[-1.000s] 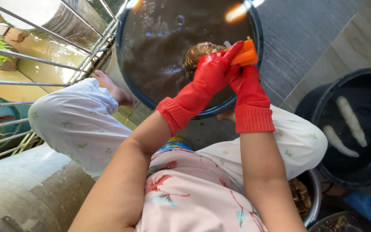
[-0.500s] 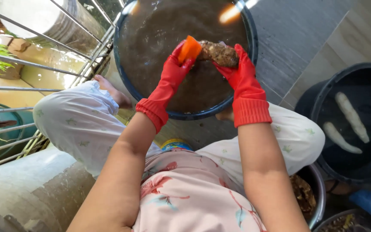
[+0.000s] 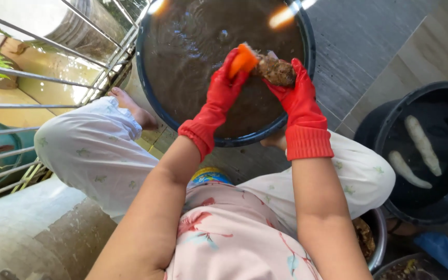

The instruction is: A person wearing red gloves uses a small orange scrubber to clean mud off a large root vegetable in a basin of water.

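Muddy brown root (image 3: 277, 70) held above dark basin (image 3: 151, 93) of murky water, just over surface. Right hand (image 3: 296, 93), red-gloved, clenched around root from below. Left hand (image 3: 224, 85), also red-gloved, gripping orange scrubber (image 3: 243, 58) pressed against root's left end. Bare foot (image 3: 130, 106) beside basin's left rim. Black bucket (image 3: 374, 129) at right, well apart, two pale peeled roots (image 3: 421, 137) lying in water inside. Metal railing (image 3: 53, 65) at left.
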